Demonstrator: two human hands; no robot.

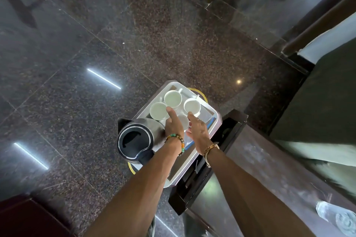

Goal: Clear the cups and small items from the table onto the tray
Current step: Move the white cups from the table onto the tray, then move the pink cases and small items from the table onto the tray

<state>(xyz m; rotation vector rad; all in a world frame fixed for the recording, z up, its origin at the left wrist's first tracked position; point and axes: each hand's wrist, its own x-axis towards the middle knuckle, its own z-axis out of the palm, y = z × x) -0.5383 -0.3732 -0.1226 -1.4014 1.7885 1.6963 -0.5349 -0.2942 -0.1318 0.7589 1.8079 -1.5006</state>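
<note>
Legend: my left hand (173,124) and right hand (198,131) half hide the nearest cup (183,120) on the tray (215,121). Both forefingers (171,112) point far, but I cannot tell either grip's state.

The tray (216,116) is smooth silver metal with a soft sheen. Cups (172,98) — glossy white ceramic. The kettle (149,124) has a brushed metal body and a matt black plastic lid (134,139). The floor (115,34) is polished speckled stone, mirror-glossy — the table (269,159) looks like dark varnished wood.

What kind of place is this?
Probably a hotel guest room: a tea tray with white cups and an electric kettle, a polished granite floor, and a dark wood cabinet.
</note>
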